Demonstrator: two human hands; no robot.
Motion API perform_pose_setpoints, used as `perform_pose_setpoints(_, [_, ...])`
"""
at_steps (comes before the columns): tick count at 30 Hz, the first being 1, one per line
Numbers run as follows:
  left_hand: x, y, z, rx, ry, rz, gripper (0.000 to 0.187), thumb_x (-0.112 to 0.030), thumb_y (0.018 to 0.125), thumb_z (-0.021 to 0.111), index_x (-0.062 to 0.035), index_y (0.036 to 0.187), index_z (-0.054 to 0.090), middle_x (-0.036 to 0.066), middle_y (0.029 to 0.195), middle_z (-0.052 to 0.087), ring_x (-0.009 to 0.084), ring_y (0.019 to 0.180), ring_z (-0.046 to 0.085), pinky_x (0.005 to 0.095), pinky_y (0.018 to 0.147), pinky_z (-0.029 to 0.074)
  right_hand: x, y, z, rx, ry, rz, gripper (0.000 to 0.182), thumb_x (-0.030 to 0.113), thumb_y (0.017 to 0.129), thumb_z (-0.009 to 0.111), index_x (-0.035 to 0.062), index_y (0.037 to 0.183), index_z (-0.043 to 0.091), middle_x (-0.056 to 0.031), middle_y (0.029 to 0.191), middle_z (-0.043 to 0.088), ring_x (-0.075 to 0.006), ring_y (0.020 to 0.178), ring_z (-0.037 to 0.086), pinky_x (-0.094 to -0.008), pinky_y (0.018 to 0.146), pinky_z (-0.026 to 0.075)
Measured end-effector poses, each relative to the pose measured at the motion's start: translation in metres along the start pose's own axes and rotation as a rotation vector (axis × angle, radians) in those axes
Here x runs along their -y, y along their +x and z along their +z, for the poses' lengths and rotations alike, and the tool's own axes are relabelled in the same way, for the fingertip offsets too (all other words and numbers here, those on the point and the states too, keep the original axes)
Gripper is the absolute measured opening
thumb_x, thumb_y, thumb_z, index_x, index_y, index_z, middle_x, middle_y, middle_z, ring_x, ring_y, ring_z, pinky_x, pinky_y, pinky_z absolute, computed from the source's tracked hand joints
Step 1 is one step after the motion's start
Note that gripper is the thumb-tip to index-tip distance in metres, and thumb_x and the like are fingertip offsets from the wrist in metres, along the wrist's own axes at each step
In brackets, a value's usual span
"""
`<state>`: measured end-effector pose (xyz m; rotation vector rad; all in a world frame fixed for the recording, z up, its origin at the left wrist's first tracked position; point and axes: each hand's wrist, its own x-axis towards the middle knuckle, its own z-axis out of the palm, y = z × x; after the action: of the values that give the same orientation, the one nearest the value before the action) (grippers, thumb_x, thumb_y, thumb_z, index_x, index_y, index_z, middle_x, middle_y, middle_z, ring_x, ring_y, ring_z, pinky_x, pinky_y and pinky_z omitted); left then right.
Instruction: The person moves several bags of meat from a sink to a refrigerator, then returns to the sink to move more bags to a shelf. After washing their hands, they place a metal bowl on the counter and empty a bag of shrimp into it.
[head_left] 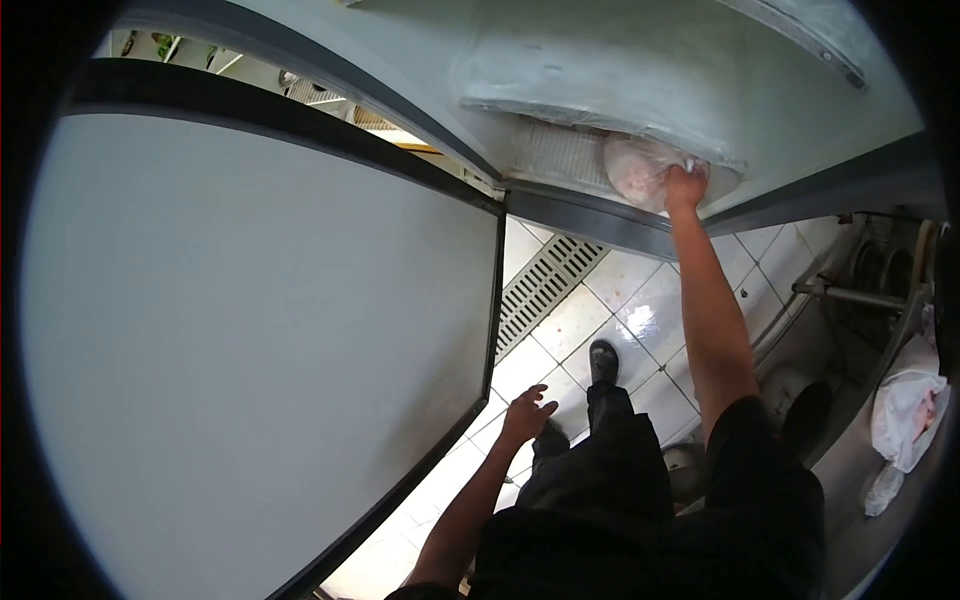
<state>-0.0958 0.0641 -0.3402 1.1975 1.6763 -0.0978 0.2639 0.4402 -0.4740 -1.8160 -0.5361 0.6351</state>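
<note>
My right hand (686, 186) is closed on the gathered top of a clear plastic bag (637, 172) with something pale pink inside. The bag lies at the front of a white cabinet compartment (560, 155), below a frosty, plastic-like cover (600, 80). My left hand (527, 414) hangs lower down over the floor with its fingers apart and nothing in it, to the right of the open white door (270, 320).
A slotted drain grate (550, 285) crosses the white tiled floor (640, 310). On the right, a white plastic bag (905, 410) with something pink lies on a metal surface (850, 470). Racked items show at upper left behind the door.
</note>
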Motion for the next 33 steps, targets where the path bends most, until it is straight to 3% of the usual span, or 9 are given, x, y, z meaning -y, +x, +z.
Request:
perform_pose_setpoints(2, [-0.001,-0.005,-0.001,0.009,-0.027,0.011,0.054,-0.038,0.084,0.068,-0.0103,0.128,0.053,0.016,0.112,0.064,0.0253,0.096,0.064,0.0365,0.083,0.051,0.049,-0.017,-0.011,0.018,0.461,0.374,0.063,0.005,0.076,0.051,0.0044,0.139,0.043,-0.0149,0.102,0.062,-0.024,0.077,0.058,-0.037,0.061,0.048])
perform_pose_setpoints(5, [0.0,0.003,0.004,0.061,-0.263,0.019,0.05,-0.034,0.087,0.065,-0.0056,0.126,0.053,0.011,0.108,0.065,0.0213,0.096,0.063,0.0342,0.082,0.05,0.07,-0.032,-0.021,0.035,0.528,0.411,0.056,0.0,0.079,0.043,0.0057,0.135,0.043,-0.0099,0.087,0.059,-0.0185,0.067,0.053,-0.034,0.049,0.042])
perform_pose_setpoints(13, [-0.088,0.048,-0.022,0.321,-1.268,-0.003,0.067,-0.05,0.091,0.056,-0.0088,0.139,0.033,0.018,0.139,0.042,0.0336,0.122,0.048,0.0482,0.101,0.04,0.101,-0.143,-0.068,0.661,0.814,0.695,0.017,-0.002,0.081,0.037,0.008,0.081,0.051,-0.0071,0.071,0.05,-0.02,0.056,0.048,-0.036,0.05,0.043])
perform_pose_setpoints(15, [-0.097,0.064,-0.031,0.42,-1.385,0.085,0.071,-0.052,0.089,0.057,-0.0103,0.14,0.031,0.017,0.142,0.038,0.0377,0.124,0.045,0.055,0.104,0.038,0.026,-0.179,-0.091,0.899,1.048,0.721,0.052,0.049,0.101,0.03,0.0104,0.073,0.052,-0.0031,0.061,0.045,-0.0175,0.055,0.045,-0.0355,0.056,0.044])
perform_pose_setpoints(16, [-0.111,0.053,-0.038,0.485,-1.419,0.226,0.067,-0.046,0.09,0.058,-0.0105,0.14,0.032,0.014,0.142,0.038,0.0356,0.125,0.045,0.0553,0.104,0.039,0.152,-0.236,-0.133,0.593,0.758,0.875,0.027,0.018,0.098,0.036,0.0041,0.1,0.059,-0.005,0.078,0.055,-0.0169,0.059,0.051,-0.0352,0.056,0.047])
perform_pose_setpoints(18, [-0.129,0.031,-0.039,0.633,-1.42,0.388,0.065,-0.05,0.092,0.046,-0.011,0.143,0.034,0.011,0.139,0.043,0.0305,0.126,0.045,0.0514,0.105,0.039,0.071,-0.27,-0.121,0.77,0.794,0.642,0.034,-0.005,0.069,0.053,0.0026,0.101,0.058,-0.0013,0.076,0.051,-0.0113,0.057,0.048,-0.0295,0.047,0.038])
perform_pose_setpoints(19, [-0.13,0.017,-0.035,0.541,-1.347,0.325,0.071,-0.057,0.09,0.041,-0.0109,0.143,0.035,0.01,0.139,0.044,0.0306,0.127,0.045,0.0505,0.104,0.04,0.155,-0.297,-0.177,0.647,0.724,0.774,0.046,-0.011,0.054,0.052,0.0003,0.099,0.058,-0.0008,0.072,0.049,-0.0107,0.054,0.046,-0.0271,0.044,0.032])
perform_pose_setpoints(30, [-0.196,-0.105,0.02,1.279,-1.008,0.446,0.085,-0.058,0.076,0.068,-0.0123,0.141,0.038,0.008,0.139,0.046,0.0299,0.127,0.044,0.0509,0.106,0.037,0.289,-0.457,-0.402,0.151,1.084,0.075,0.032,-0.008,0.069,0.042,0.003,0.095,0.056,0.0002,0.066,0.046,-0.0078,0.049,0.038,-0.025,0.041,0.026])
perform_pose_setpoints(33, [-0.199,-0.155,0.045,1.591,-0.78,0.485,0.109,-0.063,0.062,0.076,-0.016,0.147,0.026,0.007,0.148,0.034,0.0346,0.132,0.036,0.0637,0.104,0.033,0.317,-0.509,-0.46,-0.012,1.034,-0.106,0.03,-0.008,0.068,0.041,0.0044,0.091,0.056,0.0008,0.065,0.046,-0.0081,0.049,0.037,-0.0254,0.042,0.026])
